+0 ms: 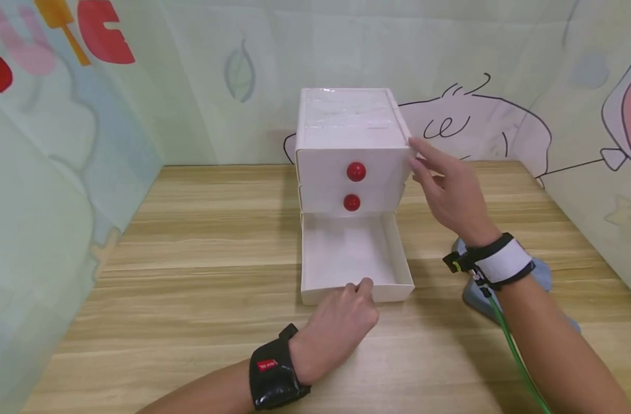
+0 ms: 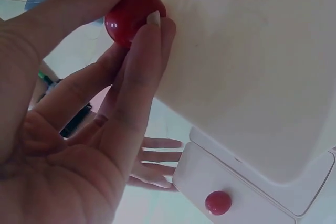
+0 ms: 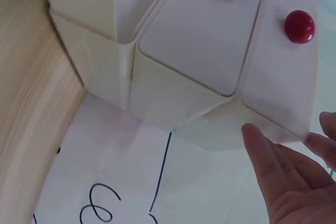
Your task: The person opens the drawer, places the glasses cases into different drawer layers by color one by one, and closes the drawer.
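Observation:
A white drawer cabinet point(image 1: 346, 118) stands on the wooden table, with three drawers stacked. Its bottom drawer point(image 1: 346, 247) is pulled out toward me, and nothing lies inside. My left hand point(image 1: 338, 325) is at that drawer's front, and the left wrist view shows thumb and fingers pinching its red knob point(image 2: 131, 14). The upper two drawers are closed, each with a round red knob point(image 1: 356, 171). At the cabinet's upper right front corner, my right hand point(image 1: 452, 192) touches the edge with extended fingertips; in the right wrist view the fingers point(image 3: 262, 156) spread beside the top drawer.
A blue-grey object point(image 1: 481, 302) lies on the table point(image 1: 217, 241) beneath my right wrist, partly hidden by it. From the right wristband a green cable point(image 1: 517, 356) runs toward the front. Printed cloth walls point(image 1: 202, 86) enclose the table's back and sides.

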A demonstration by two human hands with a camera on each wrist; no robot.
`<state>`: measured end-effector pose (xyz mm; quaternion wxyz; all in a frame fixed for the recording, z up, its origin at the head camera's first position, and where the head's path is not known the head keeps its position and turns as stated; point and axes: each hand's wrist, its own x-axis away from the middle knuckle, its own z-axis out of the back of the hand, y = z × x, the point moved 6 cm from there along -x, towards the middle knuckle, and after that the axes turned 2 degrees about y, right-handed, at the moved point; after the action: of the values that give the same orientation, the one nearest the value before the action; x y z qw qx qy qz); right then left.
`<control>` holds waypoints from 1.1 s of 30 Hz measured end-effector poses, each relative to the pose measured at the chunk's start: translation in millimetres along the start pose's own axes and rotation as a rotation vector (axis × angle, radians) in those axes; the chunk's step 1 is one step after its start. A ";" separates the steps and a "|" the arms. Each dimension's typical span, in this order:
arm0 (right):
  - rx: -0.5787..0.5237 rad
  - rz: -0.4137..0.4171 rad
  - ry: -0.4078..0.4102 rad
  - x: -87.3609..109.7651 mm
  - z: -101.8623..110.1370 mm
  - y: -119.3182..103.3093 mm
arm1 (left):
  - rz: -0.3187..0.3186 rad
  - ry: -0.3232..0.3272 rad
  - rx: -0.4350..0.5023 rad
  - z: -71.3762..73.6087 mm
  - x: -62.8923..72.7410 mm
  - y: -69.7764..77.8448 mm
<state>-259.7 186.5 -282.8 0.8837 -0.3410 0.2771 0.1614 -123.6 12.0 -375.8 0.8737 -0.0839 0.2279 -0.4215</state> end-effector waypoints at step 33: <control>0.475 -0.095 -0.532 176.9 81.5 77.5 | 0.016 -0.003 0.022 6.3 1.6 -1.5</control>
<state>-125.0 315.4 -378.6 0.9860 -0.0845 0.0508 0.1344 -120.8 9.5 -370.3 0.8783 -0.0731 0.2230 -0.4166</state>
